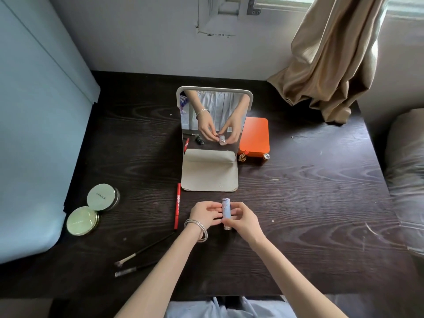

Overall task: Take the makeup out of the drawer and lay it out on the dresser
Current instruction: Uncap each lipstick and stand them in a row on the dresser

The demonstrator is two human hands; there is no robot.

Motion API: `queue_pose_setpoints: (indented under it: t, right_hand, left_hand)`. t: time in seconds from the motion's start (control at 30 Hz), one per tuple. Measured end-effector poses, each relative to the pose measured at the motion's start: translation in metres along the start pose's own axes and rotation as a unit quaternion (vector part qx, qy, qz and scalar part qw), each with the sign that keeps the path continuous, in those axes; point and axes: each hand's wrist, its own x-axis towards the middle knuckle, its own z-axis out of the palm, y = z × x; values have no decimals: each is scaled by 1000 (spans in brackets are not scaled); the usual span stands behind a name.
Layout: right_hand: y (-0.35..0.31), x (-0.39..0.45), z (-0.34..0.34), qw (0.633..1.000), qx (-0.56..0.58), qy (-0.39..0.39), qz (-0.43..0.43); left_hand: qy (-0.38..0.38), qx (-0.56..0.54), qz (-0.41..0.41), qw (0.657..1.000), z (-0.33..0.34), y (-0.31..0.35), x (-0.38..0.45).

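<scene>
Left hand [205, 213]: forearm reaching in from the lower edge, silver bangles [196, 229] at the wrist, fingers curled against the left side of a pale blue cylindrical lipstick tube [226, 213] with pinkish patterning. Right hand [243, 218]: forearm reaching in from the lower right, fingers and thumb wrapped round the tube's right side. Both hands grip the one tube, just above or on the dark woodgrain dresser top [309, 191]; contact with the wood cannot be told.

Lipstick tube: long axis pointing away from the person, rounded far end, ornate pale base at the near end, directly in front of the white-framed folding stand mirror [212, 125].

Red slim pencil [177, 206] with white lettering: lying just left of the hands. Two round pale green compacts [93, 208]: far left, side by side, touching. Two dark-handled makeup brushes [142, 260]: near left, partly under the left forearm. Orange rectangular case [255, 136]: behind the mirror to the right. Beige curtain [332, 53]: back right corner.
</scene>
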Motion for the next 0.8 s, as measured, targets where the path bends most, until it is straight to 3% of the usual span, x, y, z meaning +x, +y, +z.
queue_pose_setpoints:
  t: [0.23,0.47,0.73,0.8]
  right_hand:
    - [-14,1,-12,996,56,-60,-40]
    - [-33,1,-35,991,54,-112,-56]
    - [-35,8,-47,992,-19,-71,-107]
    - [-38,9,-48,992,-21,-58,-107]
  left_hand:
    - [0,14,53,998,-13,13,2]
    - [-18,144,193,970,-26,25,-2]
    - [1,146,192,971,-28,27,-3]
    - [-5,211,220,952,-28,27,-4]
